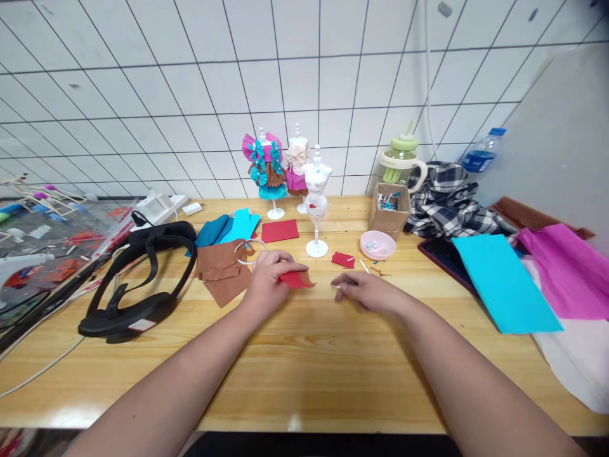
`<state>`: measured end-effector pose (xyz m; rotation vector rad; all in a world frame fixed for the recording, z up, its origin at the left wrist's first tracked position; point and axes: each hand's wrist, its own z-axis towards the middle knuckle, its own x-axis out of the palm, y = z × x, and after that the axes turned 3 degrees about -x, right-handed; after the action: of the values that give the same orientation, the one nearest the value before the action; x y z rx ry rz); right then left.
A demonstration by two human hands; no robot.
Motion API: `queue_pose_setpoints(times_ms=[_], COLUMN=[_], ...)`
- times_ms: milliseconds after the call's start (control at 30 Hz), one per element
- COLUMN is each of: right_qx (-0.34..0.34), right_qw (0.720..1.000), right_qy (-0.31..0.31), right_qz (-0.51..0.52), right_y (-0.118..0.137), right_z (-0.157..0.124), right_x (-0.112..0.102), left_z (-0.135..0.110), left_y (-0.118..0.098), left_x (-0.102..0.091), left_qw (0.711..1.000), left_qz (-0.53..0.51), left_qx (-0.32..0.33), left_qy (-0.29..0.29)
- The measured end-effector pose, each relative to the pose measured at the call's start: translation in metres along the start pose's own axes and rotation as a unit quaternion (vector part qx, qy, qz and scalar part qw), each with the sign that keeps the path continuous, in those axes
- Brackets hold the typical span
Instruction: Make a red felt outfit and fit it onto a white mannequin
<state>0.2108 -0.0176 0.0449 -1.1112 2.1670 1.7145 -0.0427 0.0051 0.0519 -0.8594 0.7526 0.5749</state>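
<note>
My left hand [267, 278] is closed on a small piece of red crepe paper [294, 279], its fingers along the top and a brownish edge at the right end. To the right, my right hand [368, 291] is pinched just above the table, slightly blurred. A tiny pale tip shows at its fingertips; what it is I cannot make out. Between and behind the hands stands a bare white mini dress form [316, 190] with a red mark at the waist. A small folded red piece [343, 259] and a white strip [364, 266] lie beyond my right hand.
Brown paper sheets [223, 273], blue sheets [238, 226] and a black headset [143, 285] are at left. Two dressed forms [266, 165] stand behind. A pink bowl [377, 245], cardboard box [390, 216], green-lidded cup [403, 152] and turquoise sheet [507, 285] are at right.
</note>
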Motion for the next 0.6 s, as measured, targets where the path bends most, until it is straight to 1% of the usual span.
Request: queue_pose_setpoints(times_ms=[33,67,100,133,167,200,267,333,367,400,433,467,500,533,567,600], right_qx=[0.004,0.008,0.014,0.015,0.015,0.013,0.002,-0.007,-0.011,-0.018,-0.024,-0.027,-0.026,-0.018,-0.003,0.012], right_qw=[0.993,0.974,0.956,0.944,0.938,0.936,0.931,0.925,0.925,0.932,0.946,0.966,0.986,0.998,1.0,0.999], right_qy=[-0.098,-0.179,-0.225,-0.24,-0.238,-0.225,-0.196,-0.182,-0.183,-0.185,-0.18,-0.156,-0.108,-0.045,0.011,0.037], right_qz=[-0.068,-0.135,-0.188,-0.225,-0.251,-0.271,-0.307,-0.334,-0.333,-0.312,-0.27,-0.205,-0.126,-0.045,0.016,0.038], right_y=[-0.003,-0.005,-0.007,-0.008,-0.008,-0.008,-0.007,-0.007,-0.006,-0.006,-0.005,-0.004,-0.004,-0.004,-0.004,-0.005], right_z=[0.002,0.003,0.005,0.005,0.006,0.006,0.005,0.004,0.003,0.003,0.002,0.002,0.001,0.001,0.001,0.002], right_x=[-0.003,-0.006,-0.009,-0.011,-0.012,-0.012,-0.01,-0.007,-0.007,-0.007,-0.007,-0.007,-0.006,-0.006,-0.005,-0.005], left_z=[-0.001,-0.001,-0.002,-0.003,-0.004,-0.004,-0.004,-0.004,-0.003,-0.003,-0.002,-0.002,-0.001,-0.001,0.0,0.0], left_y=[0.001,0.0,0.0,-0.001,-0.003,-0.004,-0.004,-0.002,0.001,0.004,0.007,0.01,0.013,0.015,0.016,0.017], left_x=[0.0,0.001,0.001,0.001,0.001,0.0,-0.002,-0.007,-0.009,-0.011,-0.012,-0.013,-0.013,-0.012,-0.012,-0.011], left_qw=[0.999,0.994,0.987,0.977,0.969,0.965,0.966,0.967,0.965,0.963,0.96,0.959,0.959,0.959,0.96,0.961], left_qz=[0.013,0.021,0.026,0.027,0.027,0.03,0.052,0.095,0.118,0.139,0.156,0.165,0.166,0.16,0.151,0.139], left_qx=[0.026,0.054,0.079,0.1,0.114,0.122,0.12,0.102,0.089,0.077,0.07,0.067,0.066,0.067,0.066,0.064], left_qy=[0.039,0.089,0.141,0.186,0.216,0.228,0.221,0.214,0.216,0.219,0.221,0.221,0.222,0.223,0.225,0.229])
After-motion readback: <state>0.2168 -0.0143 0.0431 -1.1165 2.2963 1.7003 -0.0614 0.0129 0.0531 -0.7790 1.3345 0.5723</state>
